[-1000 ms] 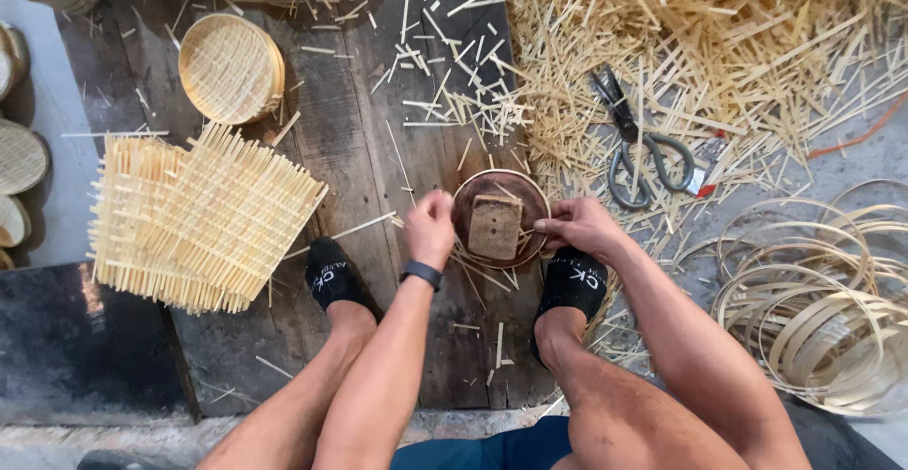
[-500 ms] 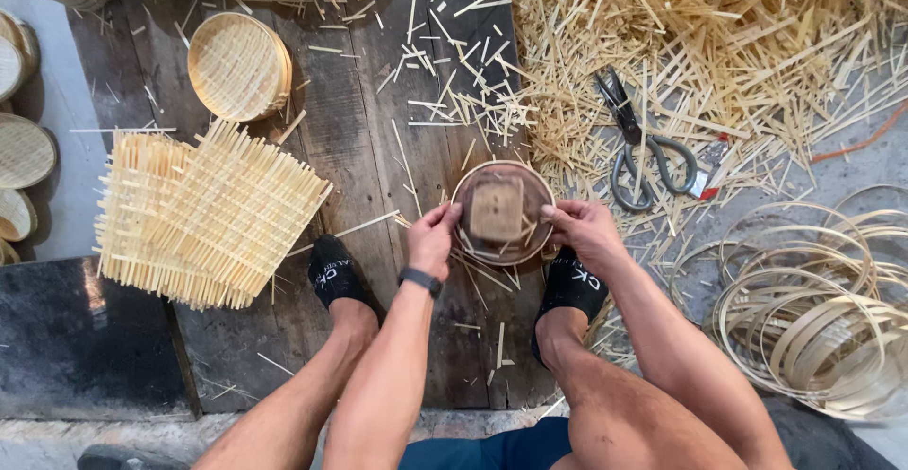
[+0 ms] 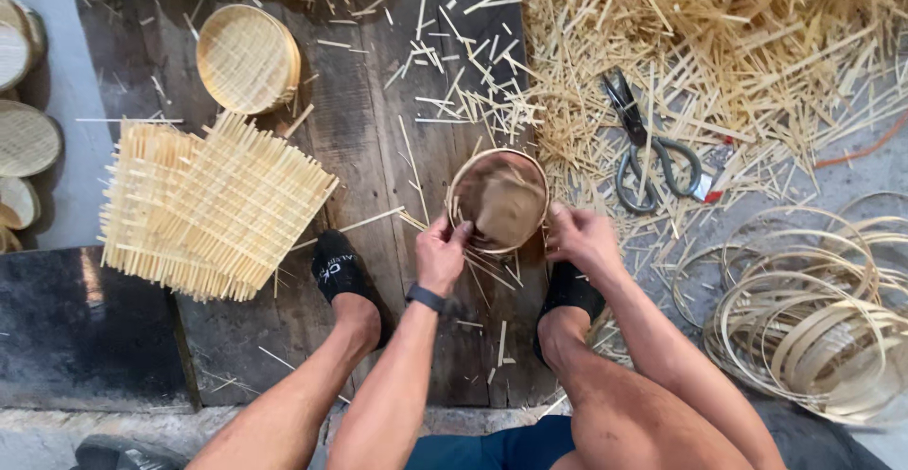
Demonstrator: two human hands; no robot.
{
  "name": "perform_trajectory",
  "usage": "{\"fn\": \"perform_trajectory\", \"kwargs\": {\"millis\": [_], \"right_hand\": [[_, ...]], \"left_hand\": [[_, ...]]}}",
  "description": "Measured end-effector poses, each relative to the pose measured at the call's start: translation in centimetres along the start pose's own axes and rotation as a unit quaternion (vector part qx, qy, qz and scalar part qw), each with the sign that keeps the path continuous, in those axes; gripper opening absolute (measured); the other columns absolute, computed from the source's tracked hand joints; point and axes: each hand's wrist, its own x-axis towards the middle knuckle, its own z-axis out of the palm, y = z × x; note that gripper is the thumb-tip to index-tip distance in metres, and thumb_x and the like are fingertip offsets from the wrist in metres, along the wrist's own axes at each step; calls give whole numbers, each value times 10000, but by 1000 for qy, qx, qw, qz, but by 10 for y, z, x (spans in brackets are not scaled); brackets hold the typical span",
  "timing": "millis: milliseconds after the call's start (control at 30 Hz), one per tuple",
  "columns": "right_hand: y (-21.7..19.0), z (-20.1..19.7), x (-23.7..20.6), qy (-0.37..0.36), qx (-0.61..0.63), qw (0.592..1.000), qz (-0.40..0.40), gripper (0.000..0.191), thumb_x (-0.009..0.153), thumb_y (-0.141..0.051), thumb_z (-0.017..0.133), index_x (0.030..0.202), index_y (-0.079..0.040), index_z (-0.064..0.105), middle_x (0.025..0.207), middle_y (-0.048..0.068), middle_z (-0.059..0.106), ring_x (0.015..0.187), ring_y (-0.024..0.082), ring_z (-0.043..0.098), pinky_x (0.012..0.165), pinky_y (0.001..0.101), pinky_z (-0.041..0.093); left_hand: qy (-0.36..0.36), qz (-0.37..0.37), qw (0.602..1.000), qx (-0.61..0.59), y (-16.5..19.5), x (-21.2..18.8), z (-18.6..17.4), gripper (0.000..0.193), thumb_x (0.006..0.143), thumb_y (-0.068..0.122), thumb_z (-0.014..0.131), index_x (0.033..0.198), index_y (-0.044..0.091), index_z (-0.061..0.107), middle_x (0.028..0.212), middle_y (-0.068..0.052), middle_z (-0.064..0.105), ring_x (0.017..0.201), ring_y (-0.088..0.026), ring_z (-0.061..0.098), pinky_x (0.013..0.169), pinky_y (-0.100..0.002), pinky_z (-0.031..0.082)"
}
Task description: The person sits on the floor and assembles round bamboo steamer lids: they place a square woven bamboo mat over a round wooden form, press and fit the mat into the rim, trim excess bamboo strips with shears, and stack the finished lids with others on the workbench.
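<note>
Bamboo hoop (image 3: 498, 201) gripped at both edges: left hand (image 3: 441, 252) pinching its near-left rim, right hand (image 3: 582, 238) closed on its near-right rim. Blurred block inside. Shears (image 3: 647, 148) just right; woven mat (image 3: 210, 207) well left.

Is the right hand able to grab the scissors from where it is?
Probably yes. The right hand holds the round bamboo frame, and the scissors lie just beyond it on loose bamboo strips, uncovered. It would have to let go first.
</note>
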Motion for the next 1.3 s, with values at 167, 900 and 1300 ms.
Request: {"fn": "perform_trajectory", "kwargs": {"millis": [167,900,1300], "right_hand": [[-25,13,-24,-103,126,986,-35,560,849,-340,701,1297,-51,527,1137,83,688,1003,189,715,770,375,632],[28,-48,-12,-198,299,933,-38,477,908,-232,603,1300,39,589,1199,160,694,1075,270,683,975,421,543],[51,-48,6,-186,222,957,-34,451,908,-211,642,1291,22,589,1167,120,698,1048,217,681,929,362,537]], "left_hand": [[-96,271,936,204,80,-19,15,330,930,278,763,1152,35,733,1056,-115,764,945,-258,724,853,-377,574],[-48,212,830,514,48,50,-10,387,831,355,776,1078,64,708,1130,-105,695,1160,-263,615,1105,-425,479],[-30,489,730,476,65,143,-117,239,897,20,610,1107,58,718,1232,-129,704,1254,-312,624,1118,-453,491]]}}
